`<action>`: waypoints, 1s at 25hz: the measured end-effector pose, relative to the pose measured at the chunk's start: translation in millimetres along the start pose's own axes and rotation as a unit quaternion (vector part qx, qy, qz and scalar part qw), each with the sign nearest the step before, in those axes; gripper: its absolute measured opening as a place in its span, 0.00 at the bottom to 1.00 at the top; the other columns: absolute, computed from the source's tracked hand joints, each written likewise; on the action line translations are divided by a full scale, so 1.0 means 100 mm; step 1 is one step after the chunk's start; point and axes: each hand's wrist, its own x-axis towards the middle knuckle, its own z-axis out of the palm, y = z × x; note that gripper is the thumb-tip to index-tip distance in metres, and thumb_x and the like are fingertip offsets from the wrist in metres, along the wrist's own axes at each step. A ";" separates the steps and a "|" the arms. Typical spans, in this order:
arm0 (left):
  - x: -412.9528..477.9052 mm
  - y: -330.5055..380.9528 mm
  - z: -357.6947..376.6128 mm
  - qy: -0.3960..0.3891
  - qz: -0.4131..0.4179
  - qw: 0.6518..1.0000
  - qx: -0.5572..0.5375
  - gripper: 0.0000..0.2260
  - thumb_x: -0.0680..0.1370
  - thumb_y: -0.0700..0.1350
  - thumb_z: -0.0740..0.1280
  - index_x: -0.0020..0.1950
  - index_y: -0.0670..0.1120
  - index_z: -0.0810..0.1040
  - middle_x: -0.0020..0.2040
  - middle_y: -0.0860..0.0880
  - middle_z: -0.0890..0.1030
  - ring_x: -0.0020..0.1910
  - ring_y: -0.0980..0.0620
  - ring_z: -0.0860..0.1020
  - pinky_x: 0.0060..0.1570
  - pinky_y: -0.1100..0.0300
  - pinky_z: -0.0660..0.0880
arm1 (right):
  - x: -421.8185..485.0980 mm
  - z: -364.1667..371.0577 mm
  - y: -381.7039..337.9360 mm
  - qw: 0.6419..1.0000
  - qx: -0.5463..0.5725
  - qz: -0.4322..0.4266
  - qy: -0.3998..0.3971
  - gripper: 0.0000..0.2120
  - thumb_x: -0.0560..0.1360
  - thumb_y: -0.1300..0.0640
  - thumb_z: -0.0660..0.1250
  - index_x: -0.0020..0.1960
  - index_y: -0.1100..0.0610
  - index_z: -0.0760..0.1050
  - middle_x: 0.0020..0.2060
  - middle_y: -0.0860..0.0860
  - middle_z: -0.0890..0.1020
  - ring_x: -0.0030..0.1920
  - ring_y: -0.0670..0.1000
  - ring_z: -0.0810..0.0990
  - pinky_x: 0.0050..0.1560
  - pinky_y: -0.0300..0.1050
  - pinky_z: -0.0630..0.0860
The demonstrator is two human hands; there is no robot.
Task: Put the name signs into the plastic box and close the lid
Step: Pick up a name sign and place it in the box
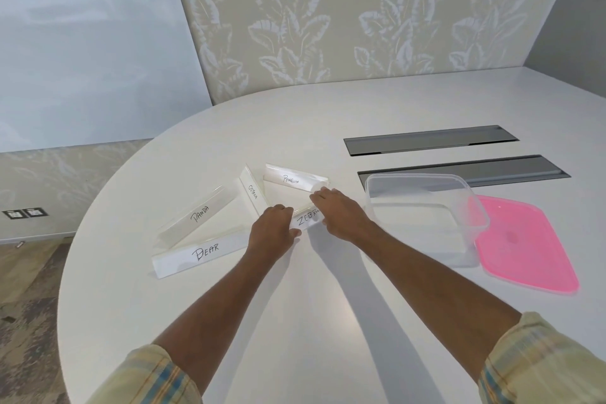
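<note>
Tabletop (295, 321): both hands grip ZEBRA sign (306, 219).

The table (328, 321) is showing smooth, faintly glossy white; the name signs (203, 220) are gleaming like clear acrylic over paper, the box (423, 207) looking transparent plastic, its pink lid (528, 252) glossy plastic.

Pink lid (528, 249), white table (311, 305), leaf-patterned beige wall (328, 10).

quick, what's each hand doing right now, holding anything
Left hand: closed on the left end of the ZEBRA sign.
Right hand: closed on the right end of the same sign, which looks just off the table.
</note>
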 end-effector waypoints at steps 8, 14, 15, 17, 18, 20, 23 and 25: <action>0.04 -0.03 0.11 0.000 -0.019 1.000 0.004 0.16 0.79 0.47 0.70 0.66 0.45 0.76 0.54 0.44 0.84 0.57 0.39 0.81 0.51 0.49 0.77 | 0.07 0.10 0.05 0.999 -0.022 -0.025 0.017 0.19 0.76 0.71 0.64 0.65 0.59 0.74 0.61 0.55 0.79 0.64 0.58 0.76 0.60 0.47 0.73; -0.02 0.04 0.12 0.010 -0.018 1.000 0.006 0.14 0.79 0.44 0.71 0.62 0.44 0.72 0.48 0.43 0.82 0.48 0.38 0.82 0.39 0.54 0.69 | 0.08 0.13 0.07 0.998 -0.048 -0.041 0.024 0.18 0.76 0.70 0.64 0.63 0.57 0.75 0.60 0.54 0.81 0.63 0.57 0.78 0.65 0.46 0.71; -0.03 0.05 0.11 0.012 -0.014 1.000 0.011 0.14 0.79 0.43 0.71 0.61 0.44 0.71 0.48 0.43 0.82 0.48 0.38 0.82 0.39 0.54 0.68 | 0.08 0.13 0.08 0.998 -0.051 -0.045 0.017 0.17 0.76 0.68 0.65 0.64 0.57 0.75 0.61 0.54 0.81 0.65 0.57 0.78 0.69 0.47 0.70; -0.07 0.06 0.08 0.012 -0.010 1.000 0.013 0.14 0.79 0.42 0.71 0.61 0.44 0.71 0.48 0.44 0.82 0.47 0.39 0.82 0.38 0.53 0.68 | 0.09 0.10 0.09 0.997 -0.054 -0.047 -0.003 0.16 0.78 0.65 0.67 0.64 0.57 0.75 0.62 0.53 0.81 0.66 0.56 0.77 0.72 0.48 0.69; -0.09 0.06 0.08 0.013 -0.008 1.000 0.012 0.14 0.79 0.42 0.70 0.61 0.44 0.71 0.49 0.44 0.82 0.47 0.39 0.82 0.38 0.53 0.68 | 0.09 0.08 0.10 0.998 -0.049 -0.042 -0.015 0.15 0.78 0.63 0.68 0.64 0.57 0.76 0.62 0.53 0.82 0.65 0.57 0.78 0.69 0.48 0.70; -0.13 0.04 0.07 0.013 -0.004 1.000 0.012 0.14 0.79 0.41 0.69 0.62 0.44 0.70 0.50 0.44 0.83 0.48 0.39 0.81 0.39 0.52 0.69 | 0.08 0.02 0.11 0.998 -0.037 -0.027 -0.041 0.13 0.78 0.61 0.68 0.62 0.56 0.77 0.59 0.52 0.83 0.62 0.57 0.80 0.60 0.49 0.76; -0.19 0.00 0.03 0.011 0.001 1.000 0.015 0.15 0.79 0.41 0.68 0.64 0.45 0.71 0.52 0.44 0.83 0.50 0.38 0.81 0.41 0.52 0.70 | 0.06 -0.05 0.10 0.998 -0.020 -0.012 -0.066 0.12 0.76 0.62 0.66 0.59 0.55 0.79 0.56 0.51 0.84 0.60 0.56 0.81 0.55 0.51 0.79; -0.21 -0.02 -0.02 0.011 0.002 1.000 0.010 0.14 0.78 0.40 0.68 0.62 0.45 0.71 0.51 0.44 0.84 0.49 0.38 0.82 0.40 0.52 0.70 | 0.05 -0.11 0.08 0.997 -0.020 -0.009 -0.069 0.11 0.74 0.62 0.67 0.54 0.54 0.80 0.53 0.51 0.85 0.56 0.57 0.82 0.52 0.51 0.79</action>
